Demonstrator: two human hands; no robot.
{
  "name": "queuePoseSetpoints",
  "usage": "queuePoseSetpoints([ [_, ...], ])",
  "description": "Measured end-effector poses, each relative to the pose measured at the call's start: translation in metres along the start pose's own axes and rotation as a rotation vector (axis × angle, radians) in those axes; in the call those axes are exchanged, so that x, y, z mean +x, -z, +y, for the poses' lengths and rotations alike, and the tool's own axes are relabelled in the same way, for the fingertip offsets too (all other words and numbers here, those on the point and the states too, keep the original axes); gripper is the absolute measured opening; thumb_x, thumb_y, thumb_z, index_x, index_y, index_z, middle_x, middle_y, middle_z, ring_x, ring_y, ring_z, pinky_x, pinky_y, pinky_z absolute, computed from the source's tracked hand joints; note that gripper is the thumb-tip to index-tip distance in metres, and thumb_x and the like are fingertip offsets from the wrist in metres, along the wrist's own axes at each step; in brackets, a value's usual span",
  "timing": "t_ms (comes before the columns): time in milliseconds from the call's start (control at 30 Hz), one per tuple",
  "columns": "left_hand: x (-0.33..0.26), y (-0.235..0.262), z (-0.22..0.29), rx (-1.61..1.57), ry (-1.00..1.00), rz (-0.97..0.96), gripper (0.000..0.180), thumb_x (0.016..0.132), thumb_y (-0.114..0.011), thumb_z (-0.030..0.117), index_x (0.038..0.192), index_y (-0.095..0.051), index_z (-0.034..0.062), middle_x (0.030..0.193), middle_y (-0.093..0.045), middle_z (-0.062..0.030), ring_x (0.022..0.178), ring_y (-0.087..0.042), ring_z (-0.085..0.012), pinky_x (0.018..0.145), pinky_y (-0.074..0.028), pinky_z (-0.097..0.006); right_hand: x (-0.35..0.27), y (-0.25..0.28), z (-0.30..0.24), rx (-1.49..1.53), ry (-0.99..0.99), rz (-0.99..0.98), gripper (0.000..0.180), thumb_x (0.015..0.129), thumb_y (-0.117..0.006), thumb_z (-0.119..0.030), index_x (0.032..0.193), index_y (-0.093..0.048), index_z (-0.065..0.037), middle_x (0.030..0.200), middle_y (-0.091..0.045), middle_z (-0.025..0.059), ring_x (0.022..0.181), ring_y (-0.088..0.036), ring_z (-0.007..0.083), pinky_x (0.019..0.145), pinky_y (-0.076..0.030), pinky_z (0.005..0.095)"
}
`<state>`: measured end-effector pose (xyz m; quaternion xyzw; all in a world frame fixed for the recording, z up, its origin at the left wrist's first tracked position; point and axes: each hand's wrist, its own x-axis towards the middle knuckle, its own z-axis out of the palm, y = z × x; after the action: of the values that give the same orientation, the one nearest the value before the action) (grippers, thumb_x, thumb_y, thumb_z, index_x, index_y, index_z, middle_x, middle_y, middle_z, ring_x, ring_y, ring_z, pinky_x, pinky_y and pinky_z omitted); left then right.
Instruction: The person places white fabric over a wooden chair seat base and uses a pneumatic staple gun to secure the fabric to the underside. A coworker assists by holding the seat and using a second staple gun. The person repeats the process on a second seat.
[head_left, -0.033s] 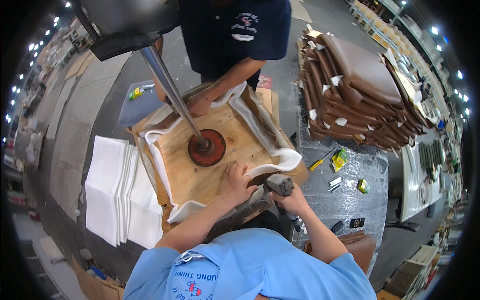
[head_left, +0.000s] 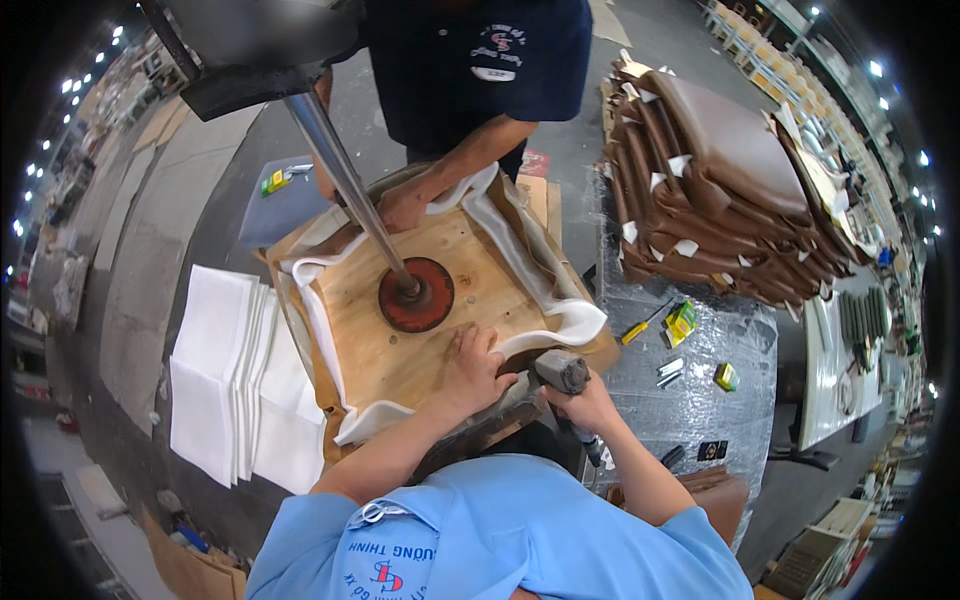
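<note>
A wooden seat panel [head_left: 390, 362] lies underside up, with white padding [head_left: 575, 325] and a brown cover [head_left: 598, 352] standing around its edges. My left hand [head_left: 471, 372] rests on the panel's near edge, fingers lying on the wood and thumb apart beside the cover. In my right hand [head_left: 588, 405] is a grey air stapler [head_left: 562, 370], its nose at the near right edge, with a hose fitting below. A metal press rod [head_left: 345, 180] ends in a round red foot [head_left: 416, 296] on the panel. Across from me, a co-worker's hand [head_left: 402, 208] touches the far edge.
Folded white padding sheets [head_left: 215, 375] lie at the left. On the plastic-wrapped table [head_left: 640, 290] at the right are a stack of brown covers [head_left: 715, 170], a yellow screwdriver [head_left: 640, 328], small boxes [head_left: 681, 324] and staple strips [head_left: 669, 373]. A co-worker in a dark shirt [head_left: 440, 90] stands opposite.
The view has shifted very slightly. Both my hands, the stapler and the co-worker's hand stay in about the same places on the seat.
</note>
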<state>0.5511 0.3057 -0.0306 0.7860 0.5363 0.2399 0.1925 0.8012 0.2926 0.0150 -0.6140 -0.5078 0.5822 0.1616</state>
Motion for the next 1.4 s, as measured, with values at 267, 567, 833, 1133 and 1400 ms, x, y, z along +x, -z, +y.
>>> queuePoseSetpoints([
  [267, 0.002, -0.015, -0.012, -0.04, 0.05, 0.135, 0.023, 0.083, -0.088, 0.03, 0.086, -0.08, 0.0085, 0.128, -0.061, -0.0147, 0.137, -0.052, -0.0392, 0.123, -0.034, -0.059, 0.011, 0.006, -0.011, 0.022, -0.025, -0.063, 0.058, 0.093, -0.086, -0.016, 0.146, -0.064, -0.006, 0.11, -0.074, 0.0077, 0.078, -0.069, 0.014, 0.068, -0.059, 0.032],
  [567, -0.002, -0.024, -0.024, -0.143, 0.147, 0.185, 0.019, 0.082, -0.089, 0.025, 0.089, -0.084, 0.0078, 0.138, -0.06, -0.0141, 0.148, -0.043, -0.0388, 0.132, -0.021, -0.062, 0.006, -0.004, -0.024, 0.002, -0.089, 0.016, 0.033, 0.096, -0.085, -0.015, 0.122, -0.069, -0.002, 0.09, -0.072, 0.0037, 0.064, -0.064, 0.0119, 0.059, -0.055, 0.0322],
  [833, 0.002, -0.032, -0.032, -0.208, 0.187, 0.233, 0.021, 0.081, -0.088, 0.026, 0.089, -0.085, 0.0064, 0.136, -0.061, -0.011, 0.148, -0.042, -0.0364, 0.133, -0.021, -0.059, 0.03, -0.011, -0.056, -0.022, -0.069, -0.044, 0.02, 0.097, -0.081, -0.011, 0.111, -0.071, 0.0, 0.077, -0.068, 0.0035, 0.059, -0.064, 0.0148, 0.054, -0.051, 0.0334],
  [1133, 0.001, -0.026, -0.033, -0.202, 0.243, 0.183, 0.021, 0.089, -0.081, 0.027, 0.09, -0.086, 0.0066, 0.138, -0.061, -0.0086, 0.151, -0.042, -0.0341, 0.134, -0.02, -0.056, 0.053, -0.019, -0.079, -0.2, -0.143, -0.105, 0.028, 0.098, -0.083, -0.014, 0.119, -0.072, 0.001, 0.08, -0.069, 0.0031, 0.059, -0.064, 0.0135, 0.055, -0.052, 0.0329],
  [1400, 0.0, -0.023, -0.034, -0.209, 0.26, 0.085, 0.022, 0.091, -0.079, 0.026, 0.093, -0.086, 0.0058, 0.144, -0.059, -0.0092, 0.154, -0.039, -0.0362, 0.135, -0.018, -0.057, 0.058, -0.031, -0.09, -0.245, -0.173, -0.095, 0.032, 0.097, -0.084, -0.015, 0.121, -0.072, 0.002, 0.081, -0.07, 0.0027, 0.057, -0.064, 0.0122, 0.051, -0.05, 0.03],
])
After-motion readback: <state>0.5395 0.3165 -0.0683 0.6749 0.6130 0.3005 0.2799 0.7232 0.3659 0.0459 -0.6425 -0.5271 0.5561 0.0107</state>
